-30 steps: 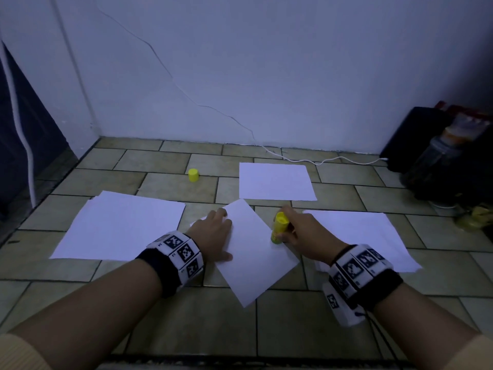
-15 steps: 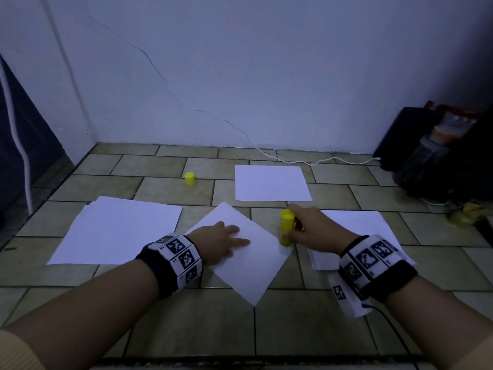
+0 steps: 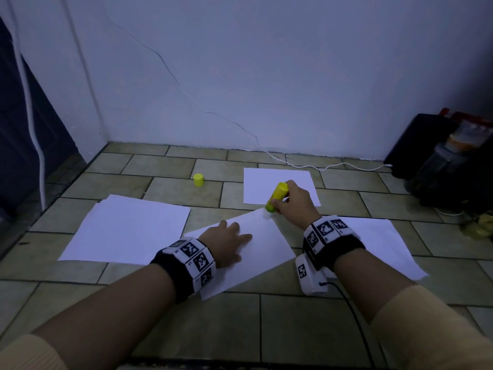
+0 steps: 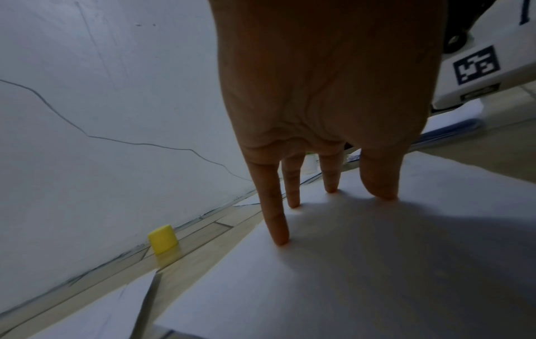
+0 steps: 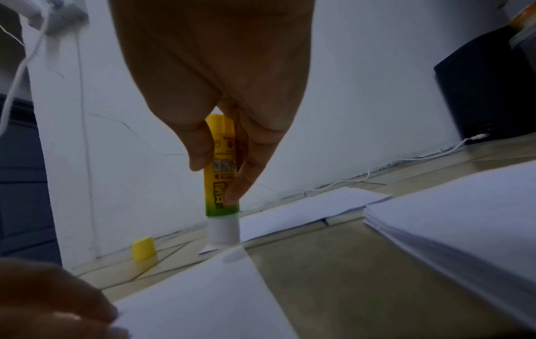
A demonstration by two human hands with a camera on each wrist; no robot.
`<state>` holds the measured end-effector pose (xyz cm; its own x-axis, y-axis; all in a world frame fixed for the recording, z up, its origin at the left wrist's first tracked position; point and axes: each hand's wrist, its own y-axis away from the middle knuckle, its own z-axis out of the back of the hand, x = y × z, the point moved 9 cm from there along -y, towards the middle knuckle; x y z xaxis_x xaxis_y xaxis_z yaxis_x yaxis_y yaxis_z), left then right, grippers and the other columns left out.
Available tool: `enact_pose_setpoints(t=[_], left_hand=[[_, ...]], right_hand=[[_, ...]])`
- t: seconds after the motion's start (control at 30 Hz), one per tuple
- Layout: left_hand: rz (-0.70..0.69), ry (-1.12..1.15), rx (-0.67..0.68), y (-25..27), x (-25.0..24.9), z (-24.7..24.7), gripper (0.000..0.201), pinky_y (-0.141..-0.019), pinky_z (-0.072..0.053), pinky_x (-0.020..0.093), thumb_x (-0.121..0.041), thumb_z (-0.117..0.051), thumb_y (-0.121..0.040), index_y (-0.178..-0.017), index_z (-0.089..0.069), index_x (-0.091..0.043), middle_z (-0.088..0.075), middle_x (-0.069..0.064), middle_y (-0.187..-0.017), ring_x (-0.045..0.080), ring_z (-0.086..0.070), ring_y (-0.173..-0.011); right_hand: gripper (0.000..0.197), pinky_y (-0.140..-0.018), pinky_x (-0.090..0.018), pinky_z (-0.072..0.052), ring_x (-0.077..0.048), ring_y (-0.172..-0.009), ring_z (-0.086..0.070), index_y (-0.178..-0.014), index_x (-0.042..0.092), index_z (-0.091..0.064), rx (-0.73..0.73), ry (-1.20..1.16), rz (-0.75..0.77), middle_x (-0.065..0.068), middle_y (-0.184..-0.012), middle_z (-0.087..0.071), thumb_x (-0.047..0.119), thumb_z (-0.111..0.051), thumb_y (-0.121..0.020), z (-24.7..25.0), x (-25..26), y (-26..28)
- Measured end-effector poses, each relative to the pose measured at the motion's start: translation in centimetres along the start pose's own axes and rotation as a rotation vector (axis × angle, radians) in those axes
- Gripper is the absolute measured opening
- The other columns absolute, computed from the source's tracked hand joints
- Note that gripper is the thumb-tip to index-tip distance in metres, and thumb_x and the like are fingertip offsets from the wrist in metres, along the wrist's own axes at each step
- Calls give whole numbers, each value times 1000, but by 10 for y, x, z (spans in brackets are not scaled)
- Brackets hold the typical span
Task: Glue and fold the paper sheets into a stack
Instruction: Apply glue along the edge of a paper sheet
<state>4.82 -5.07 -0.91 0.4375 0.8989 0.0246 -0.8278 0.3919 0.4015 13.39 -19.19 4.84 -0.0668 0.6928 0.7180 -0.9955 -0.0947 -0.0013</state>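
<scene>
The left hand (image 3: 229, 240) lies flat on a white sheet (image 3: 262, 252) on the tiled floor (image 3: 165, 324). Its fingers (image 4: 275, 220) are straight and spread a little, pressing the paper down. The right hand (image 3: 292, 202) pinches a yellow glue stick (image 3: 276, 196) with its fingers (image 5: 200, 149) curled round it. The white tip touches the far corner of the sheet. The yellow cap (image 3: 198, 180) stands on the floor, well apart. More paper piles (image 3: 128, 231) lie on both sides.
</scene>
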Motion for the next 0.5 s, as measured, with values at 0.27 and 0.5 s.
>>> enact_pose_setpoints(t=[0.27, 0.5], left_hand=[[-7, 2, 0, -1, 1, 2, 60, -100, -42, 41, -41, -49, -96, -150, -23, -31, -28, 10, -146, 31, -33, -129], [-1, -22, -13, -5, 4, 6, 62, -99, -41, 41, -44, -52, -94, -149, -24, -36, -31, 7, -147, 29, -35, -130]], right_hand=[[27, -71, -27, -37, -25, -88, -55, -113, 4, -48, 82, 81, 32, -14, -102, -60, 12, -60, -90, -25, 3, -7], [19, -74, -38, -52, -27, -84, -62, -97, 10, -47, 177, 188, 160, -11, -93, -66, 8, -62, -86, -16, -7, 26]])
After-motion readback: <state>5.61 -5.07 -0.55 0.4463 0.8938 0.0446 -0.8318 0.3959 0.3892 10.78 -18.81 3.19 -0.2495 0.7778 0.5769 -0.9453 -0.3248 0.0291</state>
